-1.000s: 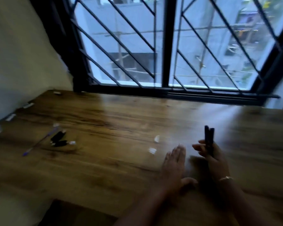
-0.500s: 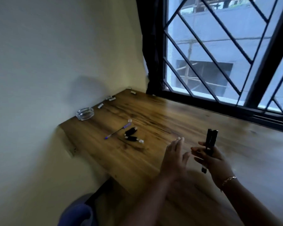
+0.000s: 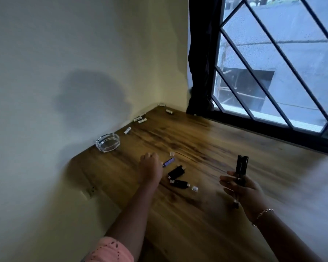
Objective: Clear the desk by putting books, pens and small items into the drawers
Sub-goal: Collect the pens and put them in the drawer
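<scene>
Our right hand [image 3: 242, 188], lower right of centre, is closed round a pair of dark pens [image 3: 241, 166]. It holds them upright above the desk [image 3: 206, 220], their tops standing clear of the fingers and one tip poking out below the palm. Our left hand [image 3: 150, 168], just left of centre, lies over the near end of the purple pen [image 3: 169, 162], which rests on the wood. The fingers bend down toward it, but blur and the back of the hand hide the contact, so we cannot tell whether it is pinched. Just right of that hand lie two black sticks [image 3: 176, 171], one below the other. A clear cap [image 3: 194, 188] sits just beside the lower one, and a second cap [image 3: 172, 153] lies above the purple pen. No drawer shows anywhere in the frame.

The purple pen is thin and lies flat, so we judge a hurried pinch could roll it into the sticks or flick a cap away. The caps are small and clear against the grain, and easy to leave behind. We grip the dark pens low, and passing a third into that hand could loosen the bundle and let one slide out below. The glass ashtray [image 3: 107, 142] stands near the desk's left edge. A wide reach toward the white cylinders [image 3: 140, 120] along the wall [image 3: 64, 53] could nudge it off.
</scene>
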Action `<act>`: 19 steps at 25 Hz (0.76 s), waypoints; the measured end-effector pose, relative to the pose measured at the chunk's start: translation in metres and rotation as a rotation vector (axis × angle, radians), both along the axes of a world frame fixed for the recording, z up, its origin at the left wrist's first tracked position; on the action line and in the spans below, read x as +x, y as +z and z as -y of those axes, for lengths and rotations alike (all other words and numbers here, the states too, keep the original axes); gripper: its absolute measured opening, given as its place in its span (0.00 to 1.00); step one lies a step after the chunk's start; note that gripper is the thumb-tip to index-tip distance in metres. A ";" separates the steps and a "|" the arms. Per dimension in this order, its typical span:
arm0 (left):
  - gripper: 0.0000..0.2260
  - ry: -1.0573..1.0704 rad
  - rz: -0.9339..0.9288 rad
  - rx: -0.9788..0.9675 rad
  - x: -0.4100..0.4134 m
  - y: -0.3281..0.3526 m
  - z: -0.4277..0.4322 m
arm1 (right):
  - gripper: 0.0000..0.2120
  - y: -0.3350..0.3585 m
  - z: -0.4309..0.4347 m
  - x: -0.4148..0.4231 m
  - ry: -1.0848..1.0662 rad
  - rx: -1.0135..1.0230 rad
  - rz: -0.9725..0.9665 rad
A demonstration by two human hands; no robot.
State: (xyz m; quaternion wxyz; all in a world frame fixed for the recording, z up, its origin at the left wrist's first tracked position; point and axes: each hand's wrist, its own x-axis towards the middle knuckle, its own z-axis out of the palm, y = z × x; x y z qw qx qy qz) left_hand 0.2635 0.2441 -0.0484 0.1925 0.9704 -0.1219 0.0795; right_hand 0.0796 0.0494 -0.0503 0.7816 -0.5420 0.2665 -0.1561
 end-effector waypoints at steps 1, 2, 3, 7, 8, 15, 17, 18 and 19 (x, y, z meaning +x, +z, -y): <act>0.12 0.002 -0.026 0.041 0.005 -0.005 -0.001 | 0.13 -0.001 0.000 0.003 -0.010 0.014 -0.005; 0.13 -0.001 -0.040 0.070 0.008 -0.009 -0.002 | 0.13 0.000 -0.002 0.006 -0.015 0.030 -0.004; 0.13 -0.008 -0.046 0.088 0.008 -0.012 -0.003 | 0.13 0.000 -0.002 0.008 -0.016 0.038 -0.012; 0.10 -0.035 -0.052 0.137 0.006 -0.015 -0.004 | 0.13 -0.001 -0.004 0.010 -0.034 0.126 -0.032; 0.09 -0.020 -0.053 0.106 0.005 -0.010 -0.002 | 0.13 0.001 -0.005 0.009 -0.035 0.144 -0.034; 0.05 -0.418 -0.491 -0.836 -0.106 0.067 0.081 | 0.12 0.030 0.000 -0.031 0.005 0.045 0.017; 0.04 -0.547 -0.717 -0.922 -0.156 0.072 0.111 | 0.13 0.038 0.011 -0.057 -0.016 0.030 0.072; 0.05 -0.601 -0.800 -0.960 -0.175 0.069 0.123 | 0.12 0.044 0.016 -0.071 -0.025 0.027 0.112; 0.05 -0.654 -0.844 -0.978 -0.191 0.064 0.135 | 0.10 0.047 0.023 -0.085 -0.040 0.013 0.146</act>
